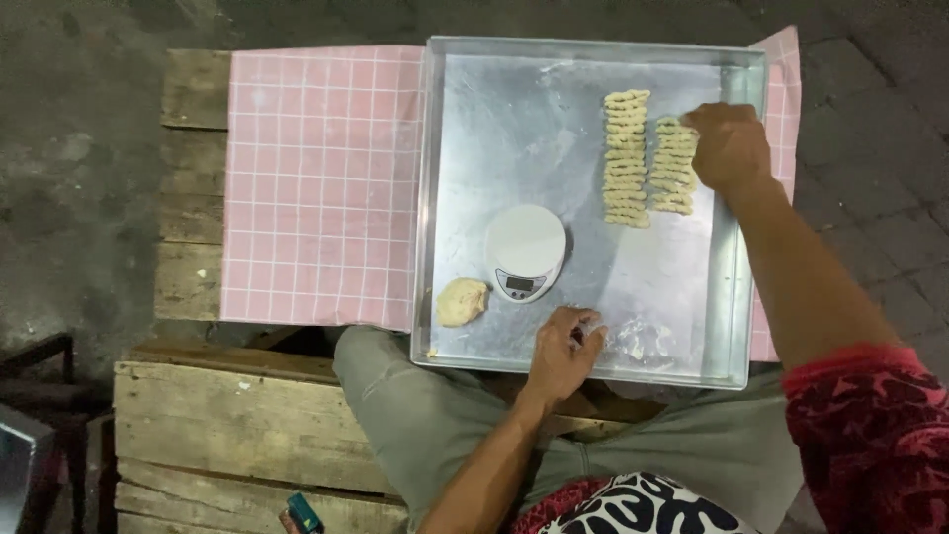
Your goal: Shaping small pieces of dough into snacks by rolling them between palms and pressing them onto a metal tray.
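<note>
Right hand: the right hand (730, 146) is reaching to the far right corner of the tray (514, 133), its fingers bunched together at the top of the shorter dough row (675, 166); whether they are pinching a piece cannot be told, since the hand is covering that end.
Left hand: the left hand (563, 351) is resting on the near edge of the tray with its fingers curled loosely inward; nothing can be made out between them.
Dough rows: two rows of ridged dough pieces are lying side by side on the right half of the tray, the longer dough row (627, 158) sitting just left of the shorter one.
Scale: a small white kitchen scale (525, 251) is standing near the tray's middle, between the two hands and well apart from both.
Dough lump: a pale dough lump (462, 302) is lying in the near left corner of the tray, just beside the scale.
Smears: floury smears (641, 341) are showing just right of the left hand.
Underneath: a pink checked cloth (321, 183) is lying under the tray, over weathered wooden planks (232, 425).
Cut off: a small blue-green object (303, 513) is poking in at the bottom edge, too cropped to identify.
</note>
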